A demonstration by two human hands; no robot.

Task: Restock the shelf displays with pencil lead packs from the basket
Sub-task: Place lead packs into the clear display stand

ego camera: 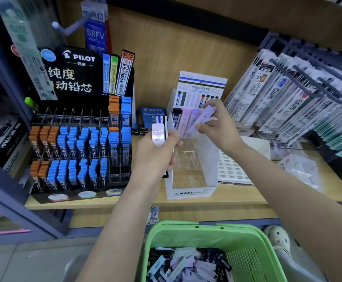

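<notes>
Head view: left hand (158, 152) grips glossy flat packs (158, 134); right hand (221, 127) pinches lilac pack (205, 117).

Wooden shelf (267, 193) holds black Pilot display (80, 139) and clear Mono display (192, 176).

Two hands show: the left hand (157, 153) and the right hand (217, 123). The left hand grips two packs, a pink pack (157, 135) in front of a striped pack (163, 121). The right hand pinches one lilac pack (203, 119). There are two display stands: one black stand (74, 78) left of the left hand and one clear stand (192, 192) under the right hand. Three standing packs (186, 121) are just beside the right fingers. One green basket (174, 226) sits below both hands, and its packs are too many to count.
</notes>
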